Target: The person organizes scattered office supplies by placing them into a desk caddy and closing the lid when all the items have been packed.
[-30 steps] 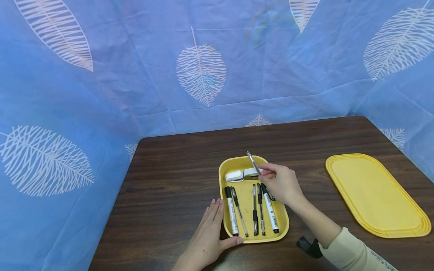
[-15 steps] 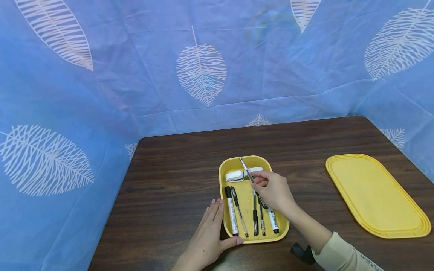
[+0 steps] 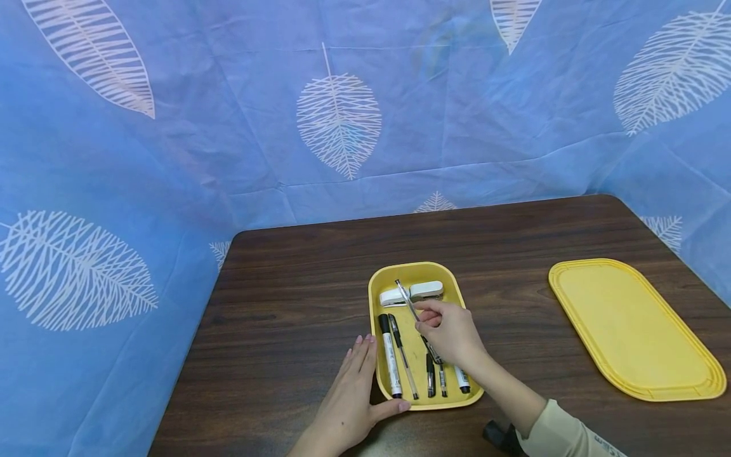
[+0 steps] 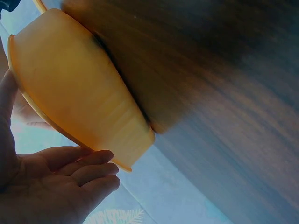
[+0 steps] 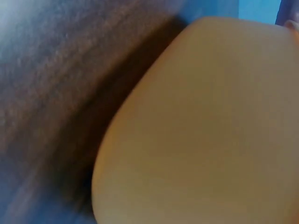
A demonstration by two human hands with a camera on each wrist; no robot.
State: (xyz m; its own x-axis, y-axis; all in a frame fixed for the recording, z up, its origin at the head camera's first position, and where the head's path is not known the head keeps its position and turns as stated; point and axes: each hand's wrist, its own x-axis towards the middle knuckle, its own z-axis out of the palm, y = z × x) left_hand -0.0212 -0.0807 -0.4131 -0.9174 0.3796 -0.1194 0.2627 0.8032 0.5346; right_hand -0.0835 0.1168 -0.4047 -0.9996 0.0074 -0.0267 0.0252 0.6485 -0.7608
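Note:
My right hand pinches a clear-barrelled gel pen, held slanted over the middle of the yellow tray. Its lower dark end comes out below the fingers. My left hand rests at the tray's near left corner, fingers straight along the side wall and thumb on the front rim. The left wrist view shows this hand with its fingers extended at the tray's rim. Under the right hand, several pens and a white marker are partly hidden. The right wrist view shows mostly the tray's outer wall.
Two small white stapler-like things lie at the tray's far end. Along its left side are a white marker with black ends and another gel pen. A flat yellow lid lies on the brown table to the right.
My right hand has moved left and toward me with the gel pen, from the tray's right side to over its middle. The left hand and the tray stay put.

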